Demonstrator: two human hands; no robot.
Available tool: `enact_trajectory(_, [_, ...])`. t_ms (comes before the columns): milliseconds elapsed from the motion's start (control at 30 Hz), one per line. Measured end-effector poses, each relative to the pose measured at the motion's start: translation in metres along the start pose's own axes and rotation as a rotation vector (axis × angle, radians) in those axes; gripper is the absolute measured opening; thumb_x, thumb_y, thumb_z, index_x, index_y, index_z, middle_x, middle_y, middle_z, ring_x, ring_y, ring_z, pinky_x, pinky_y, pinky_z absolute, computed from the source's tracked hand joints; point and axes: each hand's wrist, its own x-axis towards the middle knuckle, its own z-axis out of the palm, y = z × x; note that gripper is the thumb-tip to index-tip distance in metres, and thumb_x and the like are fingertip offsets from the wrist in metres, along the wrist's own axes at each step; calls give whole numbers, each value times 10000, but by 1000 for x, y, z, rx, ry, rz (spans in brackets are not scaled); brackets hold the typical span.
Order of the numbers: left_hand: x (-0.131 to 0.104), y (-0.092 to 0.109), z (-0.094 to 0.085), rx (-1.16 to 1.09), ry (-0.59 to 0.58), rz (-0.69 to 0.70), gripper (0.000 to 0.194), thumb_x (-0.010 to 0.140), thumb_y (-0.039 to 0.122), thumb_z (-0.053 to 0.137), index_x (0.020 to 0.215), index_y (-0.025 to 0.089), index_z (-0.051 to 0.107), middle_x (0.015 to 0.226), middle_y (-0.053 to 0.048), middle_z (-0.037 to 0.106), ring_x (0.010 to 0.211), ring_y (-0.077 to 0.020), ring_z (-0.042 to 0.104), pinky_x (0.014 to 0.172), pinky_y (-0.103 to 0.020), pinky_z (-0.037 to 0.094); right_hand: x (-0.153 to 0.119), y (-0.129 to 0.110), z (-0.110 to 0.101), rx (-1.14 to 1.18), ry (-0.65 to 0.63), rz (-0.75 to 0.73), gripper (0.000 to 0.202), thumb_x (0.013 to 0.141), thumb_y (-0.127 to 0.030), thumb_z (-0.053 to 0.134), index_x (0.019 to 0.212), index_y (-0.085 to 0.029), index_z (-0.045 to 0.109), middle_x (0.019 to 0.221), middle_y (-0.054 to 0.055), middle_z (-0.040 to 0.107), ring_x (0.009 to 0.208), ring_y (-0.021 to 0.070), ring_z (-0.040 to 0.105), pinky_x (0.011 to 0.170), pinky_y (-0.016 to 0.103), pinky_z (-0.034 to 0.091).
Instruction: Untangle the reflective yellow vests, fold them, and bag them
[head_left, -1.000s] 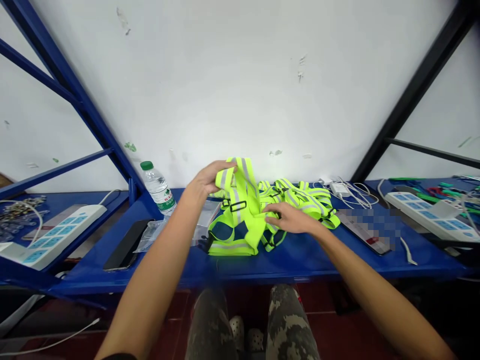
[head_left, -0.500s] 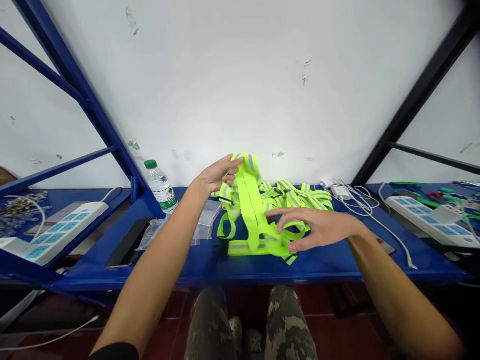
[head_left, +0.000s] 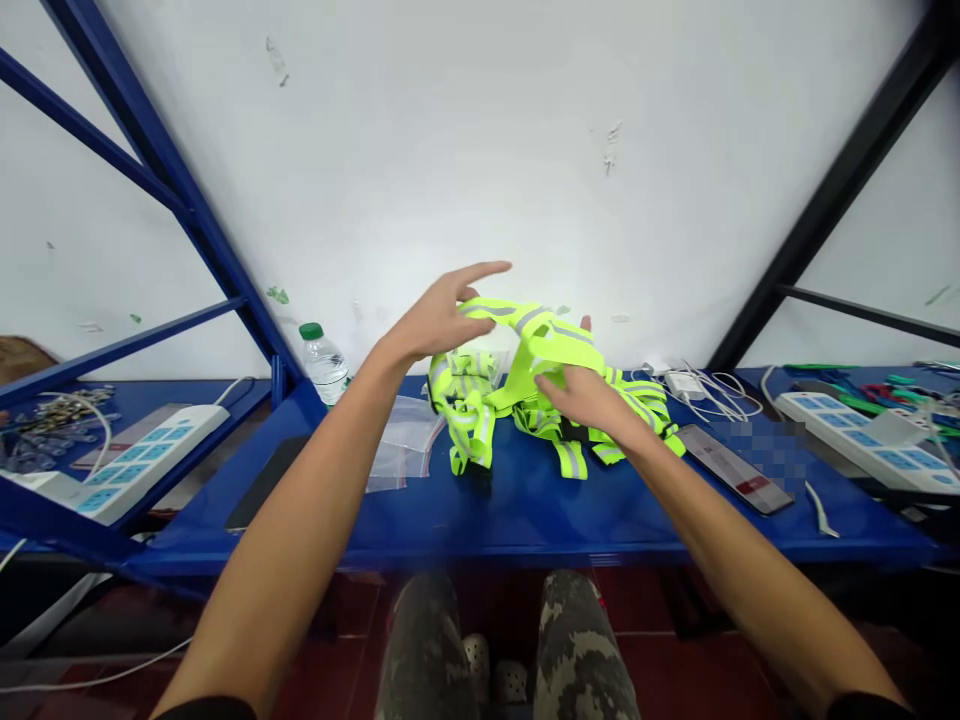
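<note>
A neon yellow-green reflective strap (head_left: pixel 536 325) with grey stripes is stretched above the blue table between my hands. My left hand (head_left: pixel 442 315) pinches one end of it between thumb and bent fingers, its index finger stretched out. On the other side, my right hand (head_left: pixel 585 395) is closed around the band, thumb in front and a fingertip showing above its upper edge. Below them lies a tangled pile of similar reflective straps (head_left: pixel 637 400), with a bunched strap harness (head_left: pixel 465 390) at its left. Black buckles show in the pile, partly covered by my right hand.
Clear zip bags (head_left: pixel 405 440), a dark phone-like slab (head_left: pixel 270 480) and a green-capped water bottle (head_left: pixel 324 365) are on the left. To the right lie a phone (head_left: pixel 739 470), a white charger with cables (head_left: pixel 684 384) and a power strip (head_left: pixel 870 440). A white wall stands behind.
My right hand has moved up and left and taken hold of the strap. The strap has been raised from hanging down to running sideways between both hands. My left hand has risen slightly.
</note>
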Motion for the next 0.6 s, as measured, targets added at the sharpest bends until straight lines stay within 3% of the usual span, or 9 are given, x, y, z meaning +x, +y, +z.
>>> enact_trajectory(133, [6,-15,7,168,404,2,404,783,187,561,1181,208,622,981,-63,675,881,-202,599,748,-324,469,-17,-16,-35,56,-300,-197,541,871,-434,558,1378,-250,524,1308,95,619,1189,325,588,988,463,475])
enact_trajectory(167, [8,-14,10,172,456,13,367,796,198,558,1157,208,627,954,-58,676,860,-195,597,730,-318,462,-20,-21,-40,99,-340,-209,469,869,-441,565,1290,-238,602,1189,97,682,1063,303,653,906,432,520])
enact_trajectory(200, [9,-12,14,169,481,31,329,808,216,562,1130,209,632,928,-52,677,837,-188,594,710,-312,454,-21,-27,-44,148,-298,-191,393,878,-444,555,1184,-223,663,1069,94,717,943,273,684,827,401,544])
enact_trajectory(267, [11,-3,21,167,483,77,243,823,268,584,1051,212,649,863,-39,674,786,-171,585,672,-300,435,-19,-33,-46,251,-19,-102,320,905,-427,513,1047,-201,690,990,95,713,853,232,677,727,358,550])
enact_trajectory(333, [12,5,28,178,471,106,177,830,323,602,958,215,658,793,-26,663,728,-154,570,643,-290,416,-10,-34,-43,378,178,-72,327,877,-394,560,1139,-211,634,1177,108,651,992,236,643,743,347,550])
enact_trajectory(400, [11,11,33,192,471,101,167,835,367,603,884,215,653,727,-14,646,669,-141,547,618,-284,396,0,-31,-38,543,64,-116,513,799,-349,664,1282,-238,532,1299,103,582,1098,239,601,797,352,547])
enact_trajectory(433, [10,12,34,198,471,91,177,837,384,600,855,215,647,695,-9,635,644,-136,535,608,-282,388,4,-29,-36,622,-46,-133,568,765,-333,698,1294,-236,516,1269,97,598,1082,237,607,807,357,545])
enact_trajectory(500, [7,10,33,223,456,65,201,836,404,592,802,211,635,636,-1,607,608,-135,519,595,-283,373,13,-24,-33,710,-167,-110,480,738,-322,718,1182,-199,581,1070,71,666,934,218,640,774,363,538])
enact_trajectory(600, [1,1,23,335,408,8,206,802,403,595,744,207,623,581,-1,576,594,-152,519,594,-290,354,22,-16,-40,739,-103,-46,266,729,-320,722,929,-167,636,856,32,654,753,174,617,695,340,509])
